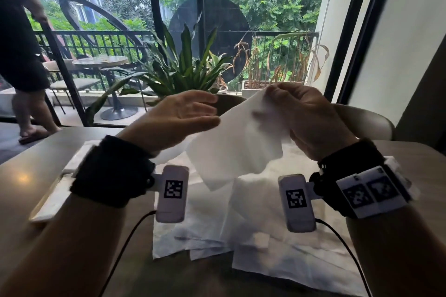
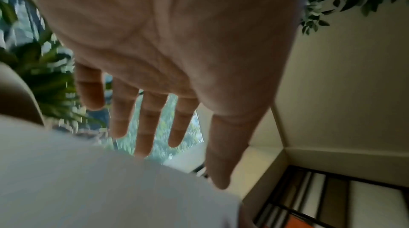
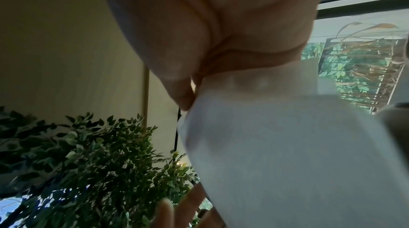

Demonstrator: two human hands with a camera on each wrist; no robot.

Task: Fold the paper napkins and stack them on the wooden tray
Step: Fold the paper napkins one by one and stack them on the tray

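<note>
Above the tabletop [image 1: 21,159] I hang one napkin [image 1: 237,142] from my right hand [image 1: 311,118], pinching its 1 o'clock corner so it drapes free. My left hand [image 1: 178,118] is spread flat at 9 o'clock, ready to catch an edge. Loose napkins [image 1: 241,231] lie beneath; the wooden tray [image 1: 48,202] waits at 8 o'clock.

Both forearms are raised; the left hand [image 1: 177,117] spreads straight fingers, while the right hand [image 1: 311,119] curls in a pinching grip.
</note>
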